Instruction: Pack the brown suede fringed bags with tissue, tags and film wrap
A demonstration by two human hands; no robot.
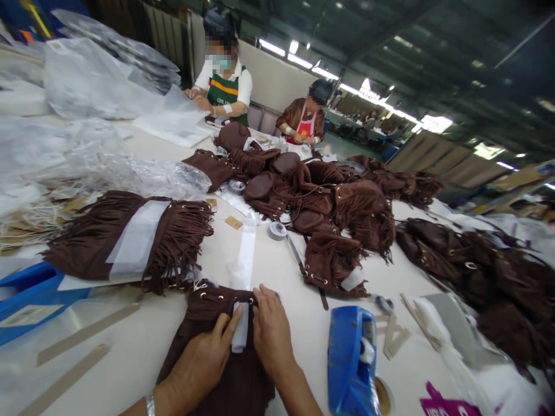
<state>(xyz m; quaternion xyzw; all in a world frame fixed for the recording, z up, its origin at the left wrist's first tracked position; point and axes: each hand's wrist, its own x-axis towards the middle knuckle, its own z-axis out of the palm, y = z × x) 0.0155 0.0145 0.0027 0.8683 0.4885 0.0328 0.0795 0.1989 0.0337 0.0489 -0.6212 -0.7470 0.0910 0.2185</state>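
Note:
A dark brown fringed bag (203, 341) with gold eyelets along its top edge lies in front of me on the table. A folded white strip (240, 332), maybe paper or tissue, rests on it near the eyelets. My left hand (197, 367) pinches the left side of this strip, with finger and thumb pressed against it and the other fingers curled. On the strip's right, my right hand (273, 332) holds the bag's upper right edge, its fingers bent over the rim. Its fingertips are partly hidden against the bag.
A blue tape dispenser (347, 358) stands to the right. On the left are wrapped fringed bags (132, 237), a blue tray (34, 306) and clear plastic bags (143, 173). Brown bags (299, 190) are heaped across the middle. Two co-workers (228, 86) stand behind the table.

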